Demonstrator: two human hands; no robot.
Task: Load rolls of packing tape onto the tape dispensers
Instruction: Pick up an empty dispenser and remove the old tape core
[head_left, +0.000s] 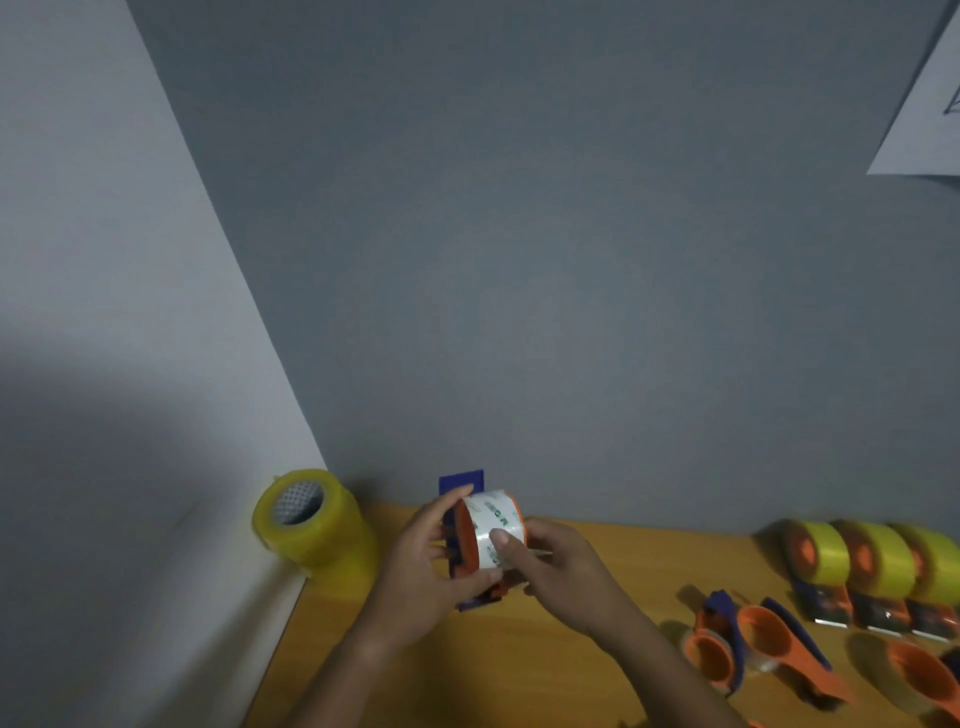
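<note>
A blue and orange tape dispenser is held upright above the wooden table, near the back wall. A clear tape roll with green print sits on its orange hub. My left hand grips the dispenser's left side, fingers over the top and thumb underneath. My right hand holds the roll from the right, with its thumb pressed flat on the tape's outer face. The lower part of the dispenser is hidden behind my hands.
A stack of yellow tape rolls lies in the left corner against the white wall. Three dispensers loaded with yellow tape stand in a row at the right. Several empty orange and blue dispensers lie in front of them.
</note>
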